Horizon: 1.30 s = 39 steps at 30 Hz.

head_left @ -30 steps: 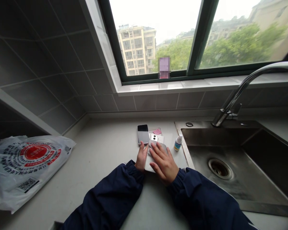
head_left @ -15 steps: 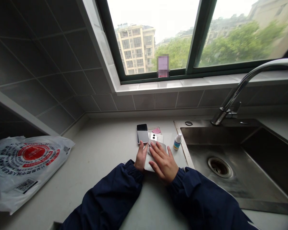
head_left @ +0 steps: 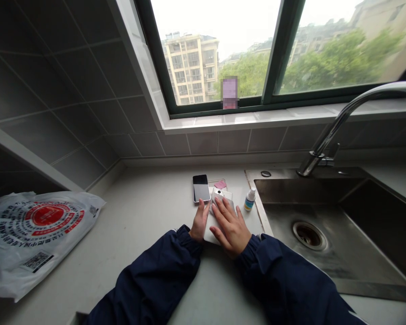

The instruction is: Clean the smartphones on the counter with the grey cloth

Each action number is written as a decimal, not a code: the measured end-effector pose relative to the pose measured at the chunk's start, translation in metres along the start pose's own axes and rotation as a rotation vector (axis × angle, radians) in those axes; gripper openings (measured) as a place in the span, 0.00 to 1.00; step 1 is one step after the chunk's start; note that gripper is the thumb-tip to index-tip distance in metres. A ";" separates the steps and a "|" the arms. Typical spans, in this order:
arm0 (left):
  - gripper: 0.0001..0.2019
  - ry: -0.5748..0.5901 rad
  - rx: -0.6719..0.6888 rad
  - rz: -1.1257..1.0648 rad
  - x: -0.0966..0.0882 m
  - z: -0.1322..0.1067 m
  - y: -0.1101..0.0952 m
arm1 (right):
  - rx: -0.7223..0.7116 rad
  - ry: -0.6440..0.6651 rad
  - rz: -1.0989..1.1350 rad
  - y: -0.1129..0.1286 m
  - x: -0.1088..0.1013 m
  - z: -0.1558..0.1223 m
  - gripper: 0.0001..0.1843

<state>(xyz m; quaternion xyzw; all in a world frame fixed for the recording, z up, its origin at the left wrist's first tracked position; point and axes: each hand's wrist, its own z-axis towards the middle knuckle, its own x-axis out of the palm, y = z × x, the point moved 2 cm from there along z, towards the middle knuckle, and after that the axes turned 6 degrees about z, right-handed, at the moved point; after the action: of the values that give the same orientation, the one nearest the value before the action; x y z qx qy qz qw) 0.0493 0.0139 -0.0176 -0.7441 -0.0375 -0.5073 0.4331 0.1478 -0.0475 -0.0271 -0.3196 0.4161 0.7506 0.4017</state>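
A white phone (head_left: 218, 195) lies face down on the grey counter (head_left: 149, 216), its twin camera lenses showing at the far end. My right hand (head_left: 230, 227) rests flat on it with fingers spread, pressing a grey cloth (head_left: 210, 229) onto its back. My left hand (head_left: 200, 222) holds the phone's left edge, thumb up along the side and fingers curled. Just beyond, a second phone (head_left: 201, 188) with a dark screen lies face up. A small white dropper bottle (head_left: 249, 200) with a blue label stands to the right of my fingers.
A pink slip (head_left: 220, 184) lies behind the phones. The steel sink (head_left: 328, 225) with a drain and a curved tap (head_left: 338, 122) fills the right. A printed plastic bag (head_left: 34, 234) lies at the left. Tiled walls and a window sill bound the counter behind.
My right hand has slid a little away from me along the phone's back, its fingertips now nearer the lenses. My left hand has stayed in place.
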 end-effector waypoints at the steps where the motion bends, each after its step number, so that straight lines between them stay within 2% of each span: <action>1: 0.38 -0.012 0.003 -0.004 -0.001 0.001 0.000 | -0.004 0.014 0.000 0.002 0.000 0.000 0.31; 10: 0.37 -0.070 -0.009 -0.010 0.001 0.000 -0.003 | -0.010 0.038 0.004 0.003 -0.002 0.000 0.30; 24: 0.37 -0.021 0.004 0.014 -0.003 0.002 -0.001 | -0.021 0.029 0.013 0.002 -0.001 0.000 0.31; 39: 0.36 -0.033 0.018 0.021 -0.004 0.003 0.000 | -0.005 0.041 0.030 0.002 0.000 0.000 0.31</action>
<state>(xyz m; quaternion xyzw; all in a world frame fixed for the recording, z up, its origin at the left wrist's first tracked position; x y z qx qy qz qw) 0.0493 0.0174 -0.0215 -0.7486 -0.0414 -0.4902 0.4445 0.1459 -0.0481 -0.0261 -0.3295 0.4270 0.7509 0.3811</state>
